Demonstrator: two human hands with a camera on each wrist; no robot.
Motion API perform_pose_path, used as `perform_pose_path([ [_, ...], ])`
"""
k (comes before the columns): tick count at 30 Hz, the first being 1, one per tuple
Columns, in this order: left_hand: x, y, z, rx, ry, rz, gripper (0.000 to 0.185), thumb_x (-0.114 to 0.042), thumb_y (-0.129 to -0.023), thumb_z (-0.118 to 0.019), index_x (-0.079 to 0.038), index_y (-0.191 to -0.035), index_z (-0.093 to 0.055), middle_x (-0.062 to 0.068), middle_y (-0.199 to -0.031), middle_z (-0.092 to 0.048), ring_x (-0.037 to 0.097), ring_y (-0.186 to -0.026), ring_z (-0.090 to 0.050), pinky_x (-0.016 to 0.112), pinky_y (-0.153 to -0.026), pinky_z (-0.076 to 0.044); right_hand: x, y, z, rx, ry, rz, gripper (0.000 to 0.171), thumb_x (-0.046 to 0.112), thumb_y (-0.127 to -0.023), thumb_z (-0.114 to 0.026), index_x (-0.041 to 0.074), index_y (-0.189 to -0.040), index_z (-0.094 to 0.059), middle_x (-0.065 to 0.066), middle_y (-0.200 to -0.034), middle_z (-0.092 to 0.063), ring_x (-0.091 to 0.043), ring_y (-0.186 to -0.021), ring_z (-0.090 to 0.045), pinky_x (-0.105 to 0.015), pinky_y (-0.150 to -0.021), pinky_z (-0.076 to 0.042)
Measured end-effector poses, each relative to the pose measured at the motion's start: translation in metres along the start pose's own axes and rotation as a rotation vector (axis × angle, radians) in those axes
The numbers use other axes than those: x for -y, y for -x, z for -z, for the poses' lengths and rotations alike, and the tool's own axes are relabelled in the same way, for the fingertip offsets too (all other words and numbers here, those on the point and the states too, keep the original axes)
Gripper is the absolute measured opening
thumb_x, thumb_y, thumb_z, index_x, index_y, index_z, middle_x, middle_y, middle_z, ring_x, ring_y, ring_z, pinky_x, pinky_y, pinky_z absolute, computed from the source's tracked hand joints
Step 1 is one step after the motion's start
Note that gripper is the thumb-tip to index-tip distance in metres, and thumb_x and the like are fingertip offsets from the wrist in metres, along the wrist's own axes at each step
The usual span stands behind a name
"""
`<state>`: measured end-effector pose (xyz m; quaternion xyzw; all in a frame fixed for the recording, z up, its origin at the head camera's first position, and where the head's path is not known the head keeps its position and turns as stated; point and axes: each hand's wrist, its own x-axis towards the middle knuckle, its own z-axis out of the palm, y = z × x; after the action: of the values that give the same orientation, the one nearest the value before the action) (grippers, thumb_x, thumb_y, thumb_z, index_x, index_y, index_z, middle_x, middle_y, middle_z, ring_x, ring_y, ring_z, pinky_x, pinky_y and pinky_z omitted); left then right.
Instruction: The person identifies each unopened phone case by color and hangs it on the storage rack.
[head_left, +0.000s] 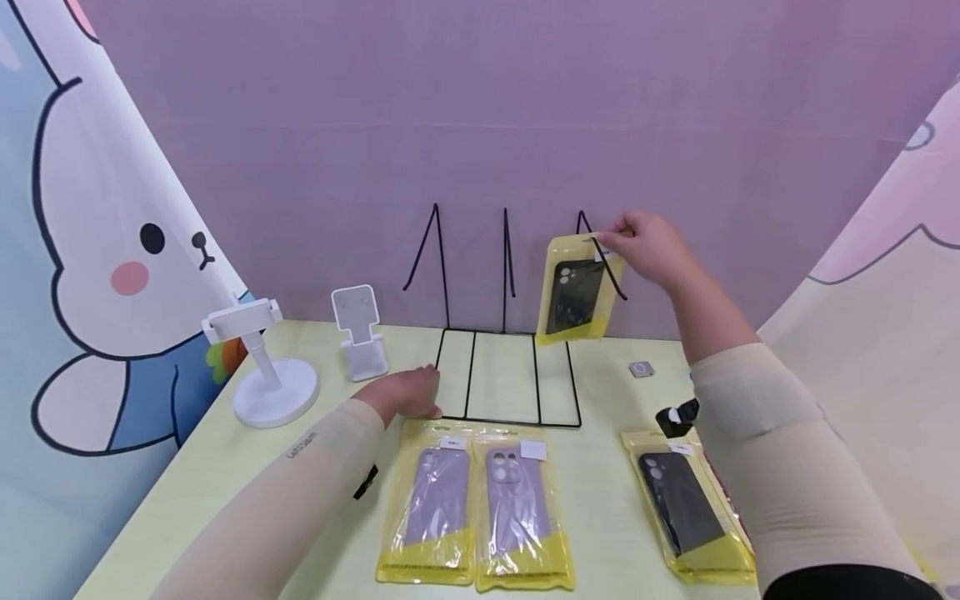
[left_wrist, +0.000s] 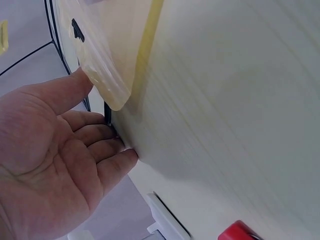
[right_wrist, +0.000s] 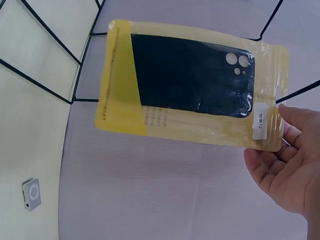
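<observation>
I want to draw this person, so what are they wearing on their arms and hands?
Both arms wear snug cream-beige sleeves reaching the wrists. The left sleeve carries small dark lettering near the wrist and a little black tab underneath. The right sleeve is plain. The left hand and right hand are bare, no gloves.

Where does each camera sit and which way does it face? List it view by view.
Head: on the head, facing forward and down at the table; both forearms and hands show.
Left wrist: looks along the left hand, fingers at the wire rack.
Right wrist: looks past the right hand at the packaged black case.
Shared: head and right wrist both show that case and the rack.
</observation>
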<state>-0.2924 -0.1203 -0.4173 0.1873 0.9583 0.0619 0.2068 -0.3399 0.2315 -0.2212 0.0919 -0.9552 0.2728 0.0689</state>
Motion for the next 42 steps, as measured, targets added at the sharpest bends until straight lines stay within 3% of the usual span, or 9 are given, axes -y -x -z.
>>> perform_pose_path([
  [19, -0.006, 0.001, 0.002, 0.003, -0.041, -0.016, 0.077, -0.031, -0.095, -0.064, 0.011, -0.148, -0.028, 0.03, -0.157, -0.022, 0.042, -0.146, -0.023, 0.048, -0.123, -0.019, 0.0, -0.027, 0.0, -0.033, -0.023, -0.059, 0.04, 0.044, -0.1, -0.048, 0.006, -0.113, -0.054, -0.012, -0.111, -0.057, -0.027, -0.094, -0.049, -0.039, -0.074, -0.044],
  [24, -0.006, 0.0, 0.001, 0.003, -0.032, -0.011, 0.078, -0.032, -0.095, -0.064, 0.01, -0.149, -0.028, 0.029, -0.158, -0.021, 0.041, -0.147, -0.022, 0.047, -0.123, -0.019, -0.002, -0.027, 0.001, -0.042, -0.044, -0.074, 0.053, 0.05, -0.099, -0.048, 0.006, -0.127, -0.052, -0.016, -0.127, -0.054, -0.031, -0.109, -0.05, -0.046, -0.086, -0.048],
  [28, -0.005, -0.003, 0.001, 0.0, -0.028, -0.009, 0.077, -0.031, -0.094, -0.065, 0.01, -0.149, -0.028, 0.029, -0.158, -0.022, 0.041, -0.147, -0.023, 0.047, -0.123, -0.02, -0.013, -0.021, 0.005, -0.037, -0.115, -0.07, 0.068, 0.055, -0.096, -0.05, 0.004, -0.141, -0.041, -0.019, -0.139, -0.047, -0.035, -0.124, -0.046, -0.053, -0.1, -0.045],
  [32, -0.004, -0.004, 0.0, 0.002, -0.018, -0.011, 0.078, -0.032, -0.094, -0.065, 0.01, -0.149, -0.028, 0.029, -0.158, -0.022, 0.042, -0.147, -0.023, 0.048, -0.123, -0.019, -0.03, -0.008, 0.01, -0.014, -0.143, -0.041, 0.067, 0.048, -0.097, -0.054, 0.0, -0.141, -0.037, -0.022, -0.138, -0.047, -0.037, -0.126, -0.045, -0.056, -0.103, -0.043],
  [37, -0.002, -0.002, 0.001, 0.001, 0.001, 0.003, 0.079, -0.032, -0.094, -0.065, 0.01, -0.149, -0.027, 0.029, -0.158, -0.021, 0.042, -0.147, -0.022, 0.048, -0.123, -0.018, -0.053, 0.009, 0.013, 0.04, -0.097, -0.012, 0.058, 0.039, -0.098, -0.057, -0.002, -0.136, -0.042, -0.023, -0.131, -0.05, -0.039, -0.121, -0.048, -0.059, -0.101, -0.045],
  [42, 0.001, -0.001, 0.0, -0.002, -0.001, 0.002, 0.079, -0.032, -0.094, -0.065, 0.01, -0.149, -0.027, 0.029, -0.158, -0.021, 0.042, -0.147, -0.022, 0.048, -0.123, -0.019, -0.082, 0.029, 0.001, 0.127, 0.002, 0.022, 0.049, 0.035, -0.098, -0.059, -0.001, -0.13, -0.048, -0.021, -0.123, -0.056, -0.038, -0.114, -0.054, -0.056, -0.095, -0.049],
])
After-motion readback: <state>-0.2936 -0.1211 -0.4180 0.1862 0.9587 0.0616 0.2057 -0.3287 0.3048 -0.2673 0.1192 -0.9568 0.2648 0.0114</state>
